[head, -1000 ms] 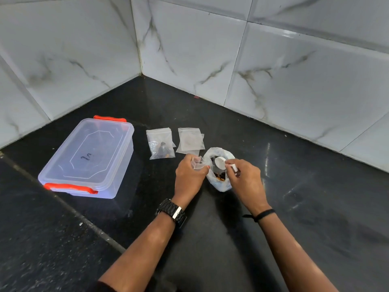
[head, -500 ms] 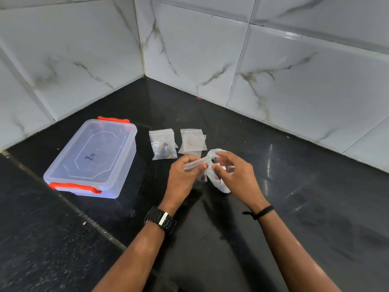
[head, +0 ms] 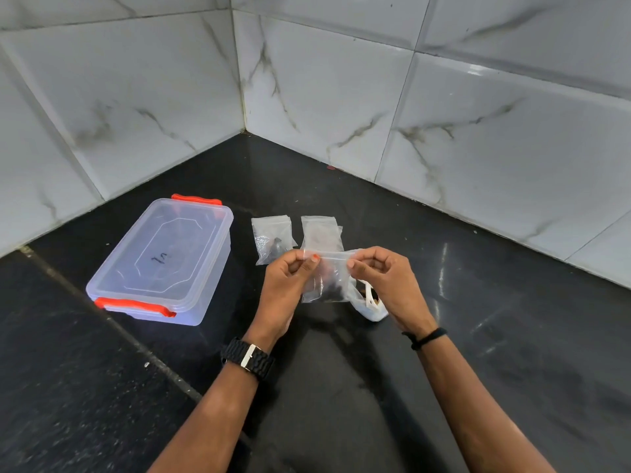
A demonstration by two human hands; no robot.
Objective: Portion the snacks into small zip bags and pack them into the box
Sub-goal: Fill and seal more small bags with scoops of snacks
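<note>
Left hand (head: 286,281) and right hand (head: 382,278) pinch top corners of zip bag (head: 324,278) — sealing step; best run fingertips along strip fully, keeping snacks below seal.

I see open black counter (head: 341,387) across the whole near edge, btwn and under both forearms, so approach from there is free. Right half out to the right wall is bare too; a hand could pass there w/o touching anything. Left side is blocked by the lidded box (head: 164,261), sitting near the left wall, a narrow strip of counter behind it. Btwn box and my hands there's a free lane running back to the corner. Mid-counter obstacles: two small zip bags (head: 273,237) lying flat side by side, just behind my left hand (head: 286,288); the white snack bag (head: 370,307) sits under my right hand (head: 386,285).
</note>
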